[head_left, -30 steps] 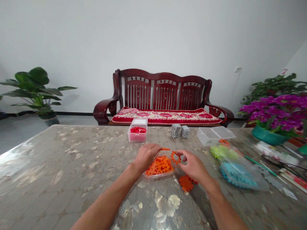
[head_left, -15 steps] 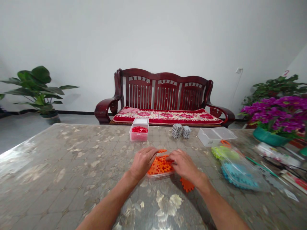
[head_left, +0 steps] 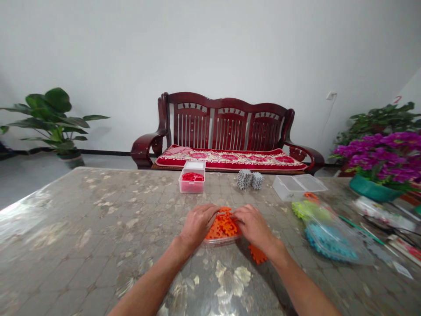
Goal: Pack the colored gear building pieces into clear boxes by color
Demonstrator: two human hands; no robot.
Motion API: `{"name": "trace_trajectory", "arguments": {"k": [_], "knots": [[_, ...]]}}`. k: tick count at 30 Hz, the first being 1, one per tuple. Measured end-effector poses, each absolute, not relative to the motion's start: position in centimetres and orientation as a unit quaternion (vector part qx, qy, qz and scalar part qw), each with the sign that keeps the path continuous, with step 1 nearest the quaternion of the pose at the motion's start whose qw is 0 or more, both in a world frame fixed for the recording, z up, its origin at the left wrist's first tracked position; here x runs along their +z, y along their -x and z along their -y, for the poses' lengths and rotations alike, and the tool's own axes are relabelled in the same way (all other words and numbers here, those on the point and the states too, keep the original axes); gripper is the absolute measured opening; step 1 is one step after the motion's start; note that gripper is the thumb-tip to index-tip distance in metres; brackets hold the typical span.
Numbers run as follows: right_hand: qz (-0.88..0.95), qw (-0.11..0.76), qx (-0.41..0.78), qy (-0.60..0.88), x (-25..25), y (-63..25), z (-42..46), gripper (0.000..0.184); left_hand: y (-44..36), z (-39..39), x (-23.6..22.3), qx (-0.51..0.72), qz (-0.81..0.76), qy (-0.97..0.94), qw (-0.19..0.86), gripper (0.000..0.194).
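Note:
A clear plastic container (head_left: pixel 221 241) full of orange toothed plastic pieces (head_left: pixel 219 229) sits on the table between my hands. My left hand (head_left: pixel 200 224) is closed, its thumb and fingers pinching an orange toothed piece (head_left: pixel 225 210) above the container's far side. From the other side my right hand (head_left: pixel 252 223) reaches in with its fingers bent together, and orange shows at its fingertips. The exact shape of what it pinches is partly hidden. Under my right forearm lies a larger orange toothed plate (head_left: pixel 257 254).
Further back stand a box of red pieces (head_left: pixel 191 187), two grey toothed stacks (head_left: pixel 244 179) and an open white box (head_left: pixel 285 189). To the right are yellow-green pieces (head_left: pixel 307 210), blue pieces (head_left: pixel 329 243) in clear plastic, and a flower pot (head_left: pixel 373 188).
My right hand's fingers have lifted from the pieces toward the orange piece at my left fingertips. That piece now sits between both hands. The view has shifted slightly.

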State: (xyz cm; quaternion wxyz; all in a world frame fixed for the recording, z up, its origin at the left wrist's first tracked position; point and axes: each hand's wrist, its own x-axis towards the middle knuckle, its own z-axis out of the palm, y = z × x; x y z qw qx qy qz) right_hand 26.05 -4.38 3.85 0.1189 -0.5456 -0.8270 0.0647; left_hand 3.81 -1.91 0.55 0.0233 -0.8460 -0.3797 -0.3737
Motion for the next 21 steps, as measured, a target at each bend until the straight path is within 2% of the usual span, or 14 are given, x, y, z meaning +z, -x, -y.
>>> {"name": "trace_trajectory", "arguments": {"k": [4,9,12,15,21], "knots": [[0.812,0.093,0.027,0.576,3.8,-26.0,4.6,0.03,-4.0,1.9,0.5,-0.38,0.371,0.847,0.033,0.017],[0.793,0.147,0.033,0.59,3.3,-26.3,5.2,0.031,-4.7,1.9,0.3,-0.379,0.362,0.851,0.022,0.019],[0.784,0.158,0.048,0.598,3.4,-26.2,5.6,0.025,-5.1,2.1,0.1,-0.377,0.355,0.855,0.01,0.021],[0.778,0.136,0.043,0.612,3.7,-25.8,5.9,0.018,-5.1,2.1,0.0,-0.382,0.363,0.85,0.016,0.022],[0.781,0.087,0.007,0.619,4.1,-25.2,5.7,0.016,-5.0,2.1,-0.2,-0.39,0.376,0.84,0.026,0.022]]}}
